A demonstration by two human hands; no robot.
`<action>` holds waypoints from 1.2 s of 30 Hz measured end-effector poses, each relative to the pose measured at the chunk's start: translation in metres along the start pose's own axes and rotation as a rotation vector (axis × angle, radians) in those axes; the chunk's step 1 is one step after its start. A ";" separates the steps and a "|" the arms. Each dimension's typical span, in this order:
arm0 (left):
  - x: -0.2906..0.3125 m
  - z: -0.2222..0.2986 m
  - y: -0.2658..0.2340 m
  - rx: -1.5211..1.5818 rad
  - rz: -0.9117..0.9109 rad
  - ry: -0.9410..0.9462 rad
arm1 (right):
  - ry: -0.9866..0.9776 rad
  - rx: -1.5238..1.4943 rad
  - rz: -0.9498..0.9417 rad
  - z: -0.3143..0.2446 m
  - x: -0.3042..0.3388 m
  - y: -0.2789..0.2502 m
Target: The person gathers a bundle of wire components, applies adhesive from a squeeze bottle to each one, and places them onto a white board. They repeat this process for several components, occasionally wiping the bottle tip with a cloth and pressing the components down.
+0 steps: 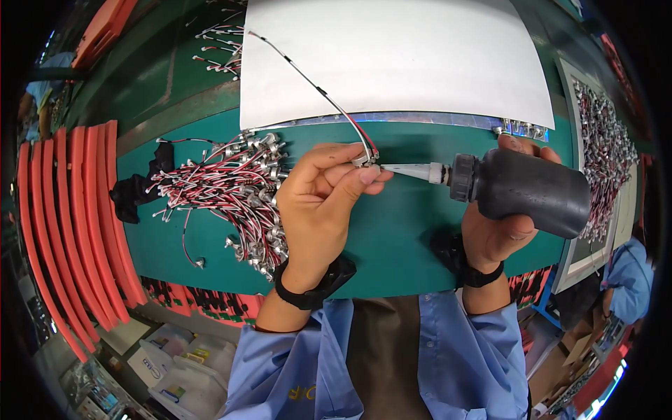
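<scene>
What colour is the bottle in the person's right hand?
The bottle is black or very dark grey, best seen in the head view.

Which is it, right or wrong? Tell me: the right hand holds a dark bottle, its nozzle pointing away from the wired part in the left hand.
Wrong about the nozzle: the head view shows it pointing toward the wired part in the left hand. The right hand does hold the dark bottle.
</scene>
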State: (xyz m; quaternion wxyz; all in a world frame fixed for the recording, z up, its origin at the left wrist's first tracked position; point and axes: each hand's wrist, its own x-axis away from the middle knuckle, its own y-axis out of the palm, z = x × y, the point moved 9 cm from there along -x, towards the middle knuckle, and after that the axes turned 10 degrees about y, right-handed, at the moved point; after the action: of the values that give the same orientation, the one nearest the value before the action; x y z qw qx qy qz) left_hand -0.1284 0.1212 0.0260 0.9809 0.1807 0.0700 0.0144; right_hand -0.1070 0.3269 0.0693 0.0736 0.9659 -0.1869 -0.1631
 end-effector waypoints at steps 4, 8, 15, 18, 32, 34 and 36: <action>0.002 -0.003 0.002 0.049 0.002 -0.020 | 0.028 0.065 0.005 0.001 0.001 0.001; 0.002 -0.005 0.002 0.085 0.001 -0.021 | 0.023 0.074 0.009 -0.001 0.000 0.002; 0.003 -0.004 0.002 0.067 -0.017 -0.008 | -0.006 0.116 -0.003 -0.003 0.002 0.005; 0.003 -0.004 0.002 0.064 -0.014 -0.007 | -0.011 0.121 -0.003 -0.004 0.002 0.005; 0.004 -0.004 0.000 0.029 -0.016 -0.005 | -0.005 0.139 0.011 -0.004 0.003 0.003; 0.004 -0.005 0.000 0.026 -0.018 -0.006 | -0.005 0.129 0.021 -0.004 0.003 0.003; 0.004 -0.005 0.001 0.021 -0.021 -0.006 | -0.006 0.123 0.026 -0.004 0.003 0.003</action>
State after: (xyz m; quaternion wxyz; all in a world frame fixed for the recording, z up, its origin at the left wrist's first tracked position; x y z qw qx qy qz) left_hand -0.1255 0.1237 0.0215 0.9793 0.1904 0.0691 0.0026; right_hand -0.1040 0.3237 0.0726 0.0155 0.9657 -0.2092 -0.1531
